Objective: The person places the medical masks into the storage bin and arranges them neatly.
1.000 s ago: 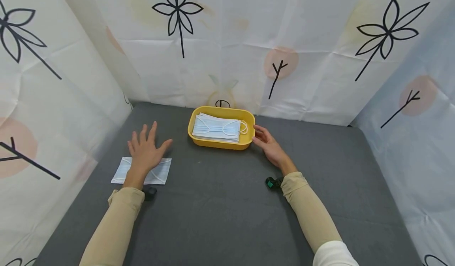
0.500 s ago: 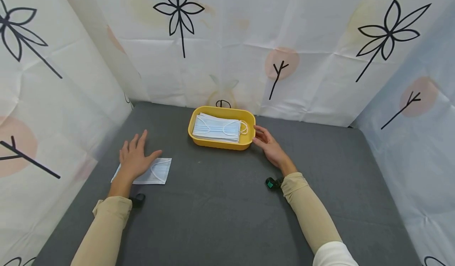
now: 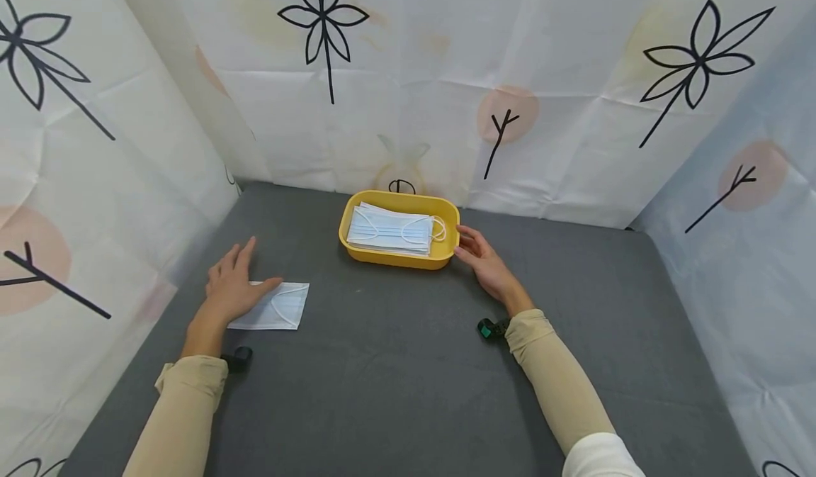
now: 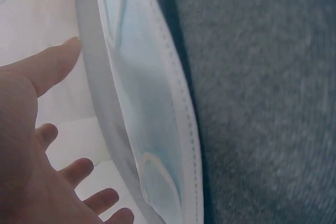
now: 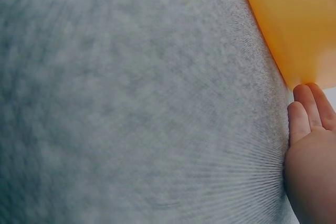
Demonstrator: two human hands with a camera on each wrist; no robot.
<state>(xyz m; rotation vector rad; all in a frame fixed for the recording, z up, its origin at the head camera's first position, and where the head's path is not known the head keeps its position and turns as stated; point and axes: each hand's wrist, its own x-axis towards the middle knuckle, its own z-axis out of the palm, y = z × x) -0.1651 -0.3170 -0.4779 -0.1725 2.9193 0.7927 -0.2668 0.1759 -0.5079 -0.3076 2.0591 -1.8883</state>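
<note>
A light blue pleated face mask (image 3: 280, 307) with white ear loops lies flat on the dark grey table at the left. Over its left part hovers my left hand (image 3: 226, 293), thumb and fingers spread and holding nothing; the left wrist view shows the mask (image 4: 142, 82) below the palm. At the back stands a yellow plastic tray (image 3: 398, 259) with a stack of face masks (image 3: 389, 230) inside, their loops at the right end. My right hand (image 3: 487, 268) rests its fingertips against the right end of the tray, also seen in the right wrist view with the tray wall (image 5: 294, 19).
White fabric walls (image 3: 433, 59) printed with flowers and trees enclose the table (image 3: 395, 392) at the back and both sides. A small black camera sits at each wrist, the right one (image 3: 487, 328) with a green mark.
My left hand has shifted left and a little toward me over the mask, uncovering its right part. The right hand, tray and masks stay where they were.
</note>
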